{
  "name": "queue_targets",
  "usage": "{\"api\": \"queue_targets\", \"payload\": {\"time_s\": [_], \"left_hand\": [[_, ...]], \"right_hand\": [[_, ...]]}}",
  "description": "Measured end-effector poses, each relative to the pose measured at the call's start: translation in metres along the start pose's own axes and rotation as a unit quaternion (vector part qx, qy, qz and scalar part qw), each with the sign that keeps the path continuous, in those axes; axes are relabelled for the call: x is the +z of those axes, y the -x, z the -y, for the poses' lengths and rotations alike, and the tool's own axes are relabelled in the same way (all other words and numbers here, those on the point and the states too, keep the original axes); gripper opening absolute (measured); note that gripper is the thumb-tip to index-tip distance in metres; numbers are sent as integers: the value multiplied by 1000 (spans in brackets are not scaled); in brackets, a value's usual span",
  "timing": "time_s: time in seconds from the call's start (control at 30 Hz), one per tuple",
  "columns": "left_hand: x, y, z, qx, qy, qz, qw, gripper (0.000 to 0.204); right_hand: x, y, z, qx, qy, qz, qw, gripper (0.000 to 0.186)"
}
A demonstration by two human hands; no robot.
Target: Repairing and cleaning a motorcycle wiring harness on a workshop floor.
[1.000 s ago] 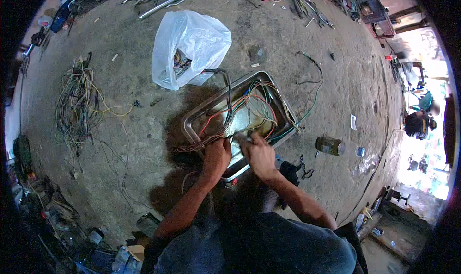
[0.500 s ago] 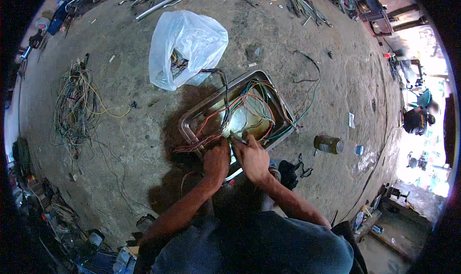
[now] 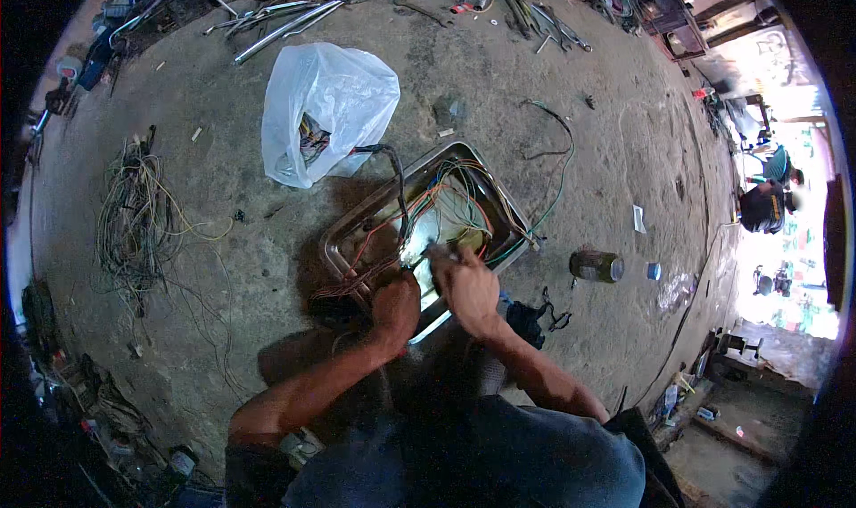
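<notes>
A shallow metal tray (image 3: 332, 246) lies tilted across the floor in front of me, with shiny liquid in it. A wiring harness with red, green, blue and orange wires (image 3: 456, 190) loops through it, and its black-sheathed part (image 3: 398, 176) crosses the far-left rim. My left hand (image 3: 396, 308) is closed on the harness at the near side of the tray, where a bunch of reddish wires (image 3: 352, 282) sticks out leftward. Right beside it, my right hand (image 3: 471, 290) has curled, partly blurred fingers over the tray. Whatever they pinch is too small and dark to name.
A clear plastic bag (image 3: 343, 102) with wires inside stands beyond the tray. At left lies a tangled wire heap (image 3: 134, 223). A jar (image 3: 596, 266) lies to the right, near a dark cloth-like thing (image 3: 528, 321). Metal tools (image 3: 299, 28) line the far edge.
My right hand's fingers have shifted slightly off the left hand and blurred. The left hand stays on the harness. The whole view has shifted a little.
</notes>
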State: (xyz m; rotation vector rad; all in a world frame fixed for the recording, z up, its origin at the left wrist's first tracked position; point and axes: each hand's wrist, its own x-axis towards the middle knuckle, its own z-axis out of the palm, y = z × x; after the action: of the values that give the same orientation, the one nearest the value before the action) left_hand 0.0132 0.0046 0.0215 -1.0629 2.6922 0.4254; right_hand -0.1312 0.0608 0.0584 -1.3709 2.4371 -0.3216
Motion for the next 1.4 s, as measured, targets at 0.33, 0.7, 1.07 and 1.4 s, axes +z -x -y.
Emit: {"api": "queue_targets", "payload": {"time_s": [0.33, 0.7, 1.07, 1.4], "left_hand": [[11, 7, 4, 11, 60, -102, 993, 12], [17, 2, 4, -1, 78, -55, 995, 16], [-2, 12, 4, 35, 34, -79, 996, 22], [-8, 0, -2, 42, 38, -46, 997, 25]], "right_hand": [[24, 19, 0, -136, 16, 5, 991, 25], [3, 5, 4, -96, 24, 23, 995, 19], [5, -3, 0, -125, 88, 84, 985, 22], [-11, -12, -2, -74, 55, 72, 993, 34]]}}
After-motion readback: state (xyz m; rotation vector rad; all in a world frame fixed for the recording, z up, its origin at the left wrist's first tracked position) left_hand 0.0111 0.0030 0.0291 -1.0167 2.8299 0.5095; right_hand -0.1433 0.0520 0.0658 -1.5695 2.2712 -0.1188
